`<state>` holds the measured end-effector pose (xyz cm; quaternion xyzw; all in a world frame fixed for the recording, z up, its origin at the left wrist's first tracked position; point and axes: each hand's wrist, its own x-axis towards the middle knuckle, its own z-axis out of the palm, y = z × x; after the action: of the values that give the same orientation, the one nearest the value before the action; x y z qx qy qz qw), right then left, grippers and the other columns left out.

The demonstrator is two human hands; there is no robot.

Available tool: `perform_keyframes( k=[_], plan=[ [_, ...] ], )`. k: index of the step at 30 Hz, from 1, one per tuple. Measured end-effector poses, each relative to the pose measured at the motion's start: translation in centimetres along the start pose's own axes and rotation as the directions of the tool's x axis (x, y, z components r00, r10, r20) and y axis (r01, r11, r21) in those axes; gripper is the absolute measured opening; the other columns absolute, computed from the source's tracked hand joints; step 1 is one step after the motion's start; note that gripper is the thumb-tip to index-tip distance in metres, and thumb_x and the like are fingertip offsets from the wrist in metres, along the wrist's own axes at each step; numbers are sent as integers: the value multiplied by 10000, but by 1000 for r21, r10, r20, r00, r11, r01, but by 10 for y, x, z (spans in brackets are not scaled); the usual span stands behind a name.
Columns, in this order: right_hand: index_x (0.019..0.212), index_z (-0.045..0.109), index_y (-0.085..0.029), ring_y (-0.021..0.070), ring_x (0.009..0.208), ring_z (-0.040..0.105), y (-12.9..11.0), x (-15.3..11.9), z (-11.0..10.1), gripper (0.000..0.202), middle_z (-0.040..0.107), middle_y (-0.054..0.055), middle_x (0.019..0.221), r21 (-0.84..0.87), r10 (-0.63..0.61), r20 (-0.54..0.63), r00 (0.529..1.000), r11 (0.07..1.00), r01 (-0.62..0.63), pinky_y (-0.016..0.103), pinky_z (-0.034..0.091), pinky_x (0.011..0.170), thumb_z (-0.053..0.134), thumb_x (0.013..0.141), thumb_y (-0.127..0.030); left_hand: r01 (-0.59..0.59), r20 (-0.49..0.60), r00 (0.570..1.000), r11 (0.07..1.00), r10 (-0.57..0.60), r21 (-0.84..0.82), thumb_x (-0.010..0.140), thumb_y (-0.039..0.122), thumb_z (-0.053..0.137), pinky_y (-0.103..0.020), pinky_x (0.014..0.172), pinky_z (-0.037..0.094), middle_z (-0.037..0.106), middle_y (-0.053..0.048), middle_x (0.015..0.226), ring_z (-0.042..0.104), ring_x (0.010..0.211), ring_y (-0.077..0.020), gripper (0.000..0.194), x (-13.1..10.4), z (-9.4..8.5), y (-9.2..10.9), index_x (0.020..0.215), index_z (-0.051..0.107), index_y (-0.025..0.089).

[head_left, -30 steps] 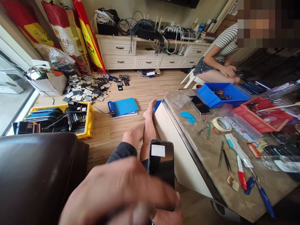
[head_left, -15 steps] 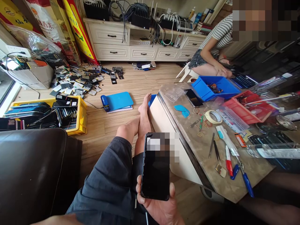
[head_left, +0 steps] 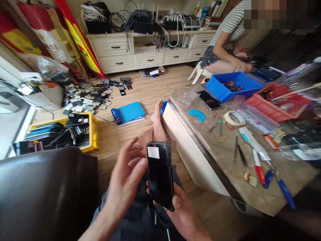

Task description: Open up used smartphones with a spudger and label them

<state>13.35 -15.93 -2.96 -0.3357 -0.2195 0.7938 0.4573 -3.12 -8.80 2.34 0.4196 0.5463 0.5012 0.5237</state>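
A black phone (head_left: 159, 177) with a white label near its top end is held upright over my lap, its dark face toward me. My right hand (head_left: 182, 204) is wrapped round its lower part, thumb at the right edge. Beside its upper left edge is my left hand (head_left: 125, 170), fingers apart and bent, holding nothing. The label (head_left: 153, 152) lies close to the left fingertips; whether they touch the phone I cannot tell.
A table (head_left: 225, 160) at the right bears tape (head_left: 234, 118), tweezers, a blue bin (head_left: 220, 88) and a red bin (head_left: 271, 107). A yellow crate (head_left: 94, 134) of phones stands left on the floor. A person (head_left: 225, 50) sits at the back right.
My left hand has risen from the bottom left edge to beside the phone. The phone has turned a little in my right hand, and the whole view has shifted slightly.
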Motion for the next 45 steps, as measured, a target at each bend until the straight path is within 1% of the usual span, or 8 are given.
perform_keyframes(
  k=[5,10,13,17,24,30,40,45],
  plan=[
    [1400,651,-288,330,1254,609,-5,7,7,633,652,100,1414,-398,-89,-71,994,916,54,430,486,1022,795,835,-532,220,176,966,958,-188,-184,925,547,643,-365,891,560,494,-125,1483,646,1143,-246,798,-17,6,-20,1589,252,341],
    [1334,696,-355,337,1160,653,3,13,5,563,695,62,1318,-784,-271,-200,942,621,13,444,534,959,824,786,-381,290,58,955,883,-289,-369,912,622,619,-354,881,562,657,-127,1303,687,1075,-249,645,-14,22,-45,1420,518,239],
    [1337,686,-375,344,1146,656,11,14,4,558,692,60,1283,-864,-356,-205,912,503,2,468,523,983,809,794,-347,374,76,918,787,-389,-491,905,701,558,-366,838,570,723,-143,1141,717,992,-266,679,-12,24,-54,1322,593,167],
    [1380,642,-360,364,1091,667,21,14,5,594,679,87,1214,-939,-422,-170,890,342,-17,505,550,932,796,809,-402,510,214,827,534,-519,-675,839,832,490,-393,800,585,740,-145,1070,734,934,-288,833,-6,19,-63,1312,610,157],
    [1498,457,-375,319,1059,704,28,10,6,722,613,82,1260,-997,-434,-41,900,71,-12,474,651,832,750,840,-322,551,359,791,324,-495,-769,884,806,430,-436,853,572,742,-148,1021,727,953,-310,791,6,5,-72,1237,655,136],
    [1498,438,-316,341,1248,621,29,8,2,758,527,119,1411,-988,-475,153,866,-49,147,497,628,958,754,817,-210,601,494,777,227,-389,-766,884,824,385,-472,881,554,719,-155,1052,712,962,-322,807,13,0,-68,1136,668,112],
    [1407,546,-252,307,1273,600,29,5,7,441,514,149,1407,-970,-534,232,813,-64,235,433,642,923,612,976,-321,641,559,756,209,-342,-739,882,838,349,-409,835,546,704,-138,1034,710,878,-276,855,14,-4,-66,1200,650,103],
    [1351,611,-263,272,1241,635,25,4,0,338,566,131,1361,-957,-550,280,787,-96,273,386,638,933,558,1024,-326,666,592,737,199,-327,-719,884,829,373,-441,830,556,712,-150,1067,721,930,-317,843,14,-5,-67,1241,637,112]
  ],
)
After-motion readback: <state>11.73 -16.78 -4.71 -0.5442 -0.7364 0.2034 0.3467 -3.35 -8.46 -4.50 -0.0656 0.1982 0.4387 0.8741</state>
